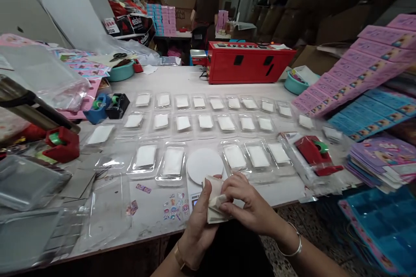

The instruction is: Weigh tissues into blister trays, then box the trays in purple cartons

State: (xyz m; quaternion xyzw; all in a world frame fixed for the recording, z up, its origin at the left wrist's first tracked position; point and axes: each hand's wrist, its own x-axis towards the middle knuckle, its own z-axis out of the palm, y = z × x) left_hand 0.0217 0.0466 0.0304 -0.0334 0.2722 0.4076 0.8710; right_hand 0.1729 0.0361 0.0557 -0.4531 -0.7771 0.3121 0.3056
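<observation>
Close to the table's front edge, my left hand [202, 220] grips a thick stack of off-white paper sheets [214, 216]. My right hand [242, 199] pinches the upper sheets of that stack between thumb and fingers, and they are bent up there. Just beyond my hands sits a white scale with a round plate [205, 165], its display partly covered by my left hand. Clear plastic trays holding white paper stacks flank the scale, among them one tray [171, 179] on the left and another paper stack [234, 156] on the right.
More trays with white stacks [206, 121] stand in rows behind. Tape dispensers stand left [65, 147] and right [313, 153]. A red machine [250, 65] is at the back. Pink boxes [364, 60] tower at right. Stickers [175, 212] lie near the front edge. A person [206, 8] is beyond.
</observation>
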